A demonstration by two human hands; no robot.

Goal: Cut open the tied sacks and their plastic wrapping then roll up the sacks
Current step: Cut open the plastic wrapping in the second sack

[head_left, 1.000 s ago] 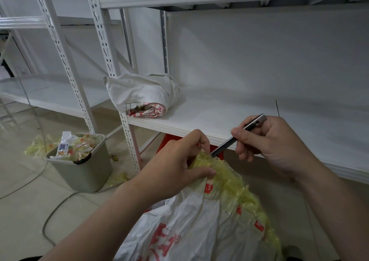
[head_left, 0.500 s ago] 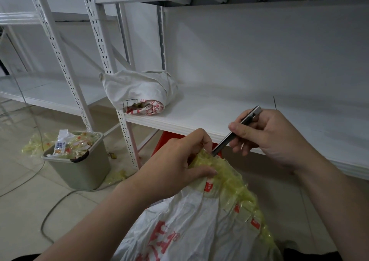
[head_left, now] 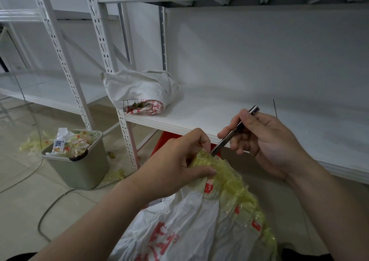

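White steel shelving (head_left: 102, 41) fills the room, one rolled sack (head_left: 139, 89) lying on its lower shelf (head_left: 219, 109); a bin (head_left: 79, 173) stuffed with plastic scraps stands on the tiled floor (head_left: 20, 200). Low in front, the left hand (head_left: 175, 161) pinches bunched yellow plastic wrapping (head_left: 235, 186) atop a white sack (head_left: 179, 220). The right hand (head_left: 267, 141) has its fingers (head_left: 237, 149) curled round a slim knife (head_left: 229, 139), tip at the wrapping's top. Cutting appears under way; next, the blade likely needs a controlled slice away from the holding hand.

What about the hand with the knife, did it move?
Yes, slightly: the right hand, gripping the knife, shifted left along the shelf's front edge, toward the left hand pinching the plastic wrapping.
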